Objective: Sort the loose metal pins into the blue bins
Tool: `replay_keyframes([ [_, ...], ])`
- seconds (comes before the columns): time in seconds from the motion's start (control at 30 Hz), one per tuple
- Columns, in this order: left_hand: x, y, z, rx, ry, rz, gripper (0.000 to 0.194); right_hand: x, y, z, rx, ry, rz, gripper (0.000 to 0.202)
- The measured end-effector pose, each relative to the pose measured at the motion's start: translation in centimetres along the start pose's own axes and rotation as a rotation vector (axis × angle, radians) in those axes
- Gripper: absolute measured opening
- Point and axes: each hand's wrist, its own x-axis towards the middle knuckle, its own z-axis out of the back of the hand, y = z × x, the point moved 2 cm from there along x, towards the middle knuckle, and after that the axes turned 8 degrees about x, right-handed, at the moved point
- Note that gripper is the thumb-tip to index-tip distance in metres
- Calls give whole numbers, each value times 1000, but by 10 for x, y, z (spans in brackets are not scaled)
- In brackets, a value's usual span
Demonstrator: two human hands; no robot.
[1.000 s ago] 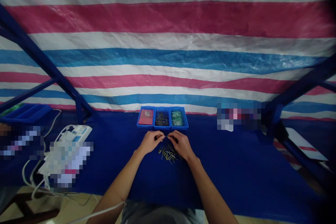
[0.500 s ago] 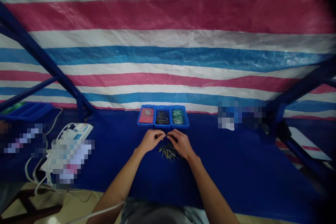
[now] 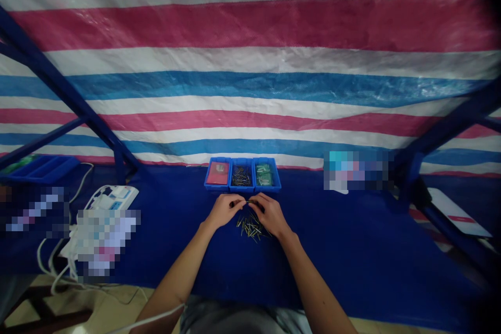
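Fingertips of my left hand point(image 3: 226, 210) and my right hand point(image 3: 269, 212) meet over the table, each pinching one end of a thin metal rod point(image 3: 248, 202). Most of the rod is hidden by the fingers, and it is too small to tell its exact kind. Just below the hands lies a loose pile of thin gold and dark metal rods point(image 3: 252, 229). Beyond the hands stand three joined blue bins. The left bin point(image 3: 216, 187) holds a red flat piece, the middle bin point(image 3: 241, 188) dark thin rods, and the right bin point(image 3: 268, 188) green and white small pieces.
A blue cover point(image 3: 336, 261) spreads over the table. At left are a white power strip point(image 3: 126, 197), cables point(image 3: 43, 250) and blurred items. Blue frame bars point(image 3: 84, 109) slant up on both sides before a striped sheet point(image 3: 250, 26). A white board point(image 3: 457, 212) is at right.
Both hands keep nearly the same place and pinch. The view has shifted very slightly; the pile and bins look the same.
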Motion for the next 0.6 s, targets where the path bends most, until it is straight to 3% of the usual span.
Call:
replay_keyframes([
  [0.6, 0, 1, -1, -2, -4, 18, 32, 0, -1, -1, 11, 9, 0, 18],
])
